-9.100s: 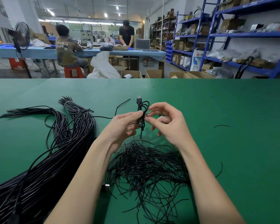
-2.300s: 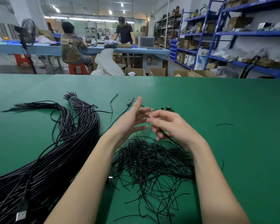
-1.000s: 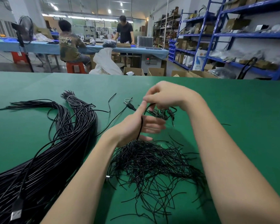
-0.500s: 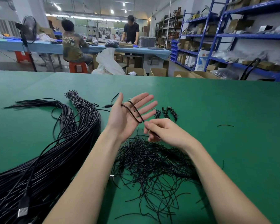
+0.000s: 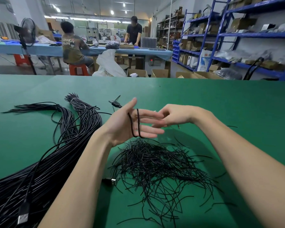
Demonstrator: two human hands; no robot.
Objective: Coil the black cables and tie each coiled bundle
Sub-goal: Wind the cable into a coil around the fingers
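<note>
While cable (image 5: 135, 125) loops its straight fingers, left hand (image 5: 130, 124) stands flat.

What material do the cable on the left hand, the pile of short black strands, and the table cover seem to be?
Cable looped round the left hand: apparently matte black rubber or plastic jacket; it bends softly.
Short strands: probably plastic-coated wire ties; thin, glossy, holding kinks.
Table cover: likely a matte green rubber or vinyl mat; smooth, without weave.
</note>
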